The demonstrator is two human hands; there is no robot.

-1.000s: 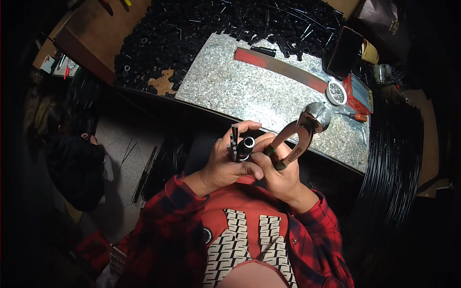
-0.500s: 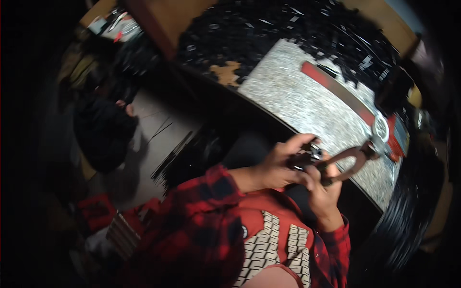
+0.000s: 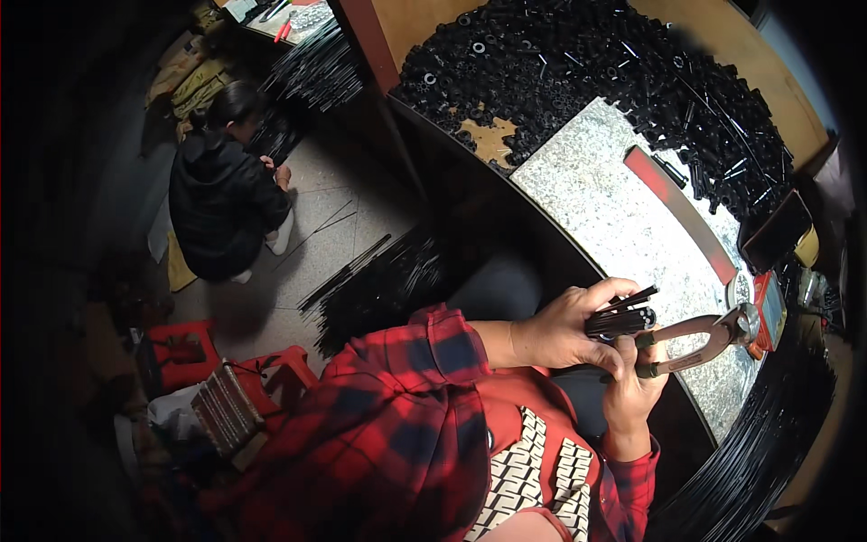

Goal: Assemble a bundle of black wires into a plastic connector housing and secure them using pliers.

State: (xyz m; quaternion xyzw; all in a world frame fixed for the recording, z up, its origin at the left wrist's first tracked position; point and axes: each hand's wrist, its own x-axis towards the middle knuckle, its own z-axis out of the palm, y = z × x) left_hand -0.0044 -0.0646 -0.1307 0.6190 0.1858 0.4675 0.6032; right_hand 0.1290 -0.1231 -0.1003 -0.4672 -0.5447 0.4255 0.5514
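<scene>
My left hand [image 3: 564,332] is closed around a short bundle of thin black rods [image 3: 621,316]. Their cut ends point right, and one or two rods stand out above the others. Just below and to the right, my right hand [image 3: 630,402] grips a pair of end-cutting pincers [image 3: 695,345] by the green-coated handles. The pincers' head lies out to the right over the table edge, apart from the rods. My two hands are close together, with the left thumb near the right fingers. How far the jaws are parted is hard to make out.
A speckled board [image 3: 587,163] lies on the table, bearing a red-and-grey strip [image 3: 682,212]. Behind it spreads a heap of small black pieces [image 3: 560,72]. Long black rods [image 3: 759,443] hang at right; more rods [image 3: 379,285] lie left. A person [image 3: 226,190] crouches on the floor.
The whole view has shifted, so the table and hands sit further right and the picture is sharper. My hands still hold the rods and the pincers.
</scene>
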